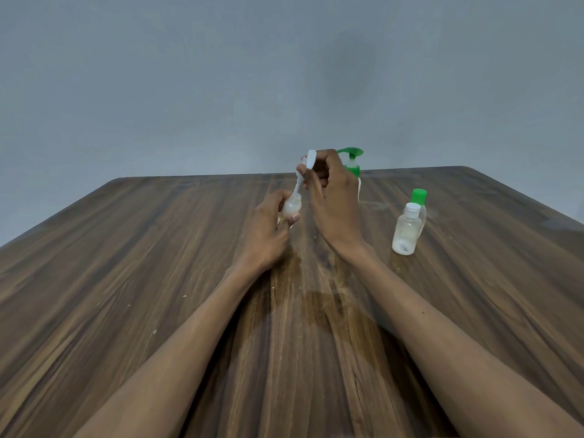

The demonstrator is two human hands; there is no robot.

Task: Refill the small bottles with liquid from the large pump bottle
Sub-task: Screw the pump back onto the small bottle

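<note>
The left hand [268, 226] is curled around a small clear bottle [291, 208], holding it upright just above the desk [158, 263], near the middle and toward the far edge. The right hand [328, 197] pinches a white dropper-like applicator [305, 172] between thumb and fingers, its slim tip reaching down into the bottle's open neck. Behind the right hand, close to the far edge, stands the large pump bottle [352, 162] with its green pump head. Toward the right edge stand a white-capped small bottle [406, 230] and, just behind it, a green-capped small bottle [419, 200].
</note>
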